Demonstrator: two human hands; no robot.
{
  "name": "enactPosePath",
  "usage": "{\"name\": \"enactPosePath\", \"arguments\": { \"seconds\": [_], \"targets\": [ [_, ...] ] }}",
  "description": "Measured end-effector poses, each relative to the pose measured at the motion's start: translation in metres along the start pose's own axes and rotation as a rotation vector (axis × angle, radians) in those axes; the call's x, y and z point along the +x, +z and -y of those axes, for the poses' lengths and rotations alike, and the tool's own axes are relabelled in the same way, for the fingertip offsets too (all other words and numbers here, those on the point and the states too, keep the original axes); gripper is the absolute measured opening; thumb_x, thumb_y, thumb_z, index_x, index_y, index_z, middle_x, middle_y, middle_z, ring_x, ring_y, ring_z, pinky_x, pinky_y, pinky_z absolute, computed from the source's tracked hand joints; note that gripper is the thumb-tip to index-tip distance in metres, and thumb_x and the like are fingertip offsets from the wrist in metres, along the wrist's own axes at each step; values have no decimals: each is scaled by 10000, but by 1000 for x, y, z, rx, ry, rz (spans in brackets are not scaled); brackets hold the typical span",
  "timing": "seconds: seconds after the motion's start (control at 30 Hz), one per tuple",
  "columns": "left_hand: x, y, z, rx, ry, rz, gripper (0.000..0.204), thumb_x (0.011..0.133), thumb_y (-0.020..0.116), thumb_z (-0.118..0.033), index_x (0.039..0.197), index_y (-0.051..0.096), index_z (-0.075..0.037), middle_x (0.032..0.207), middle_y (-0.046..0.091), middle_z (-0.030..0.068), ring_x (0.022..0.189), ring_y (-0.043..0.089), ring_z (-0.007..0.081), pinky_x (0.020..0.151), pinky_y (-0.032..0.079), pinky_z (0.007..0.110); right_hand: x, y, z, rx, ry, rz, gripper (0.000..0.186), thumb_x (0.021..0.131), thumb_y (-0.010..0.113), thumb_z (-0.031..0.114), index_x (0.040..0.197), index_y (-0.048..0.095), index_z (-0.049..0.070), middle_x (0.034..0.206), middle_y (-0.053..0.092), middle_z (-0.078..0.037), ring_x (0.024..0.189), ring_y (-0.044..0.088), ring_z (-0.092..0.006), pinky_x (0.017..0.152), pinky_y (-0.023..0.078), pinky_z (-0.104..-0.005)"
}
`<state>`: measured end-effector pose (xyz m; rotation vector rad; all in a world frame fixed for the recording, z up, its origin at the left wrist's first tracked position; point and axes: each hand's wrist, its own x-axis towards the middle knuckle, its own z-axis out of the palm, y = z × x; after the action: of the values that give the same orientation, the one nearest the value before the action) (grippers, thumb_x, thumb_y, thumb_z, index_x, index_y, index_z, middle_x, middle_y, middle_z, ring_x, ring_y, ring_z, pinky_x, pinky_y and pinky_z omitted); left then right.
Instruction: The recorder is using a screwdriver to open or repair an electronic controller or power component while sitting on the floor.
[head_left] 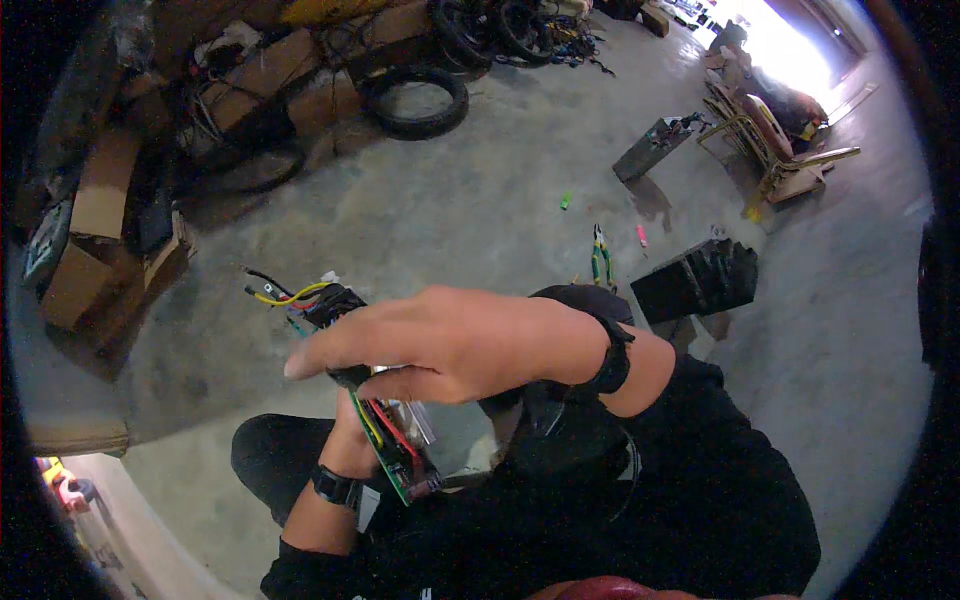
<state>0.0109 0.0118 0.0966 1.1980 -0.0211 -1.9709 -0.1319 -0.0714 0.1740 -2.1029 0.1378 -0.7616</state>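
Observation:
A long, narrow circuit board [388,452] with a green edge and red and yellow wires is held in front of my body. My right hand [430,335], with a black band at its wrist, reaches across it from the right. Its thumb and fingers close around the dark upper part of the board. Against the board's underside is my left hand [350,438], with a black watch on its wrist; its fingers are hidden behind the board and my right hand. Loose black, yellow and red wires [290,292] stick out beyond my right fingers.
Green-handled pliers [603,262], a pink item [641,236], a green item [566,201] and a black box-shaped pack [697,280] lie ahead right. Farther off are a grey case [652,148] and a fallen chair [775,150]. Tyres [415,103] and cardboard boxes [105,185] line the left.

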Motion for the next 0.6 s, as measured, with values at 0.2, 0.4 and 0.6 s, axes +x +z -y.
{"name": "enactPosePath", "arguments": {
  "seconds": [0.2, 0.4, 0.6],
  "targets": [
    [-7, -9, 8, 263, 196, 236, 472, 830, 624, -282, 1231, 444, -111, 1055, 564, 30, 978, 547, 150, 799, 469, 335, 6, -2, 14, -157, 82, 78, 436, 810, 653, 178, 1213, 522, 77, 951, 644, -145, 871, 626, -345, 758, 512, -394],
    [28, -42, 12, 61, 178, 186, 443, 895, 446, -529, 1041, 560, -127, 839, 588, 12, 741, 581, 166, 639, 500, 347, 2, 7, 3, -349, -7, -178, 455, 778, 729, 230, 1179, 569, 89, 919, 668, -80, 731, 657, -204, 650, 521, -293],
    [28, -35, 5, -141, 146, 61, 411, 901, 445, -523, 934, 601, -144, 713, 572, 26, 599, 565, 197, 542, 491, 360, -17, -4, -9, -68, 240, -519, 490, 827, 694, 176, 1249, 479, 51, 916, 652, -97, 748, 643, -181, 660, 530, -295]
  ]
}}
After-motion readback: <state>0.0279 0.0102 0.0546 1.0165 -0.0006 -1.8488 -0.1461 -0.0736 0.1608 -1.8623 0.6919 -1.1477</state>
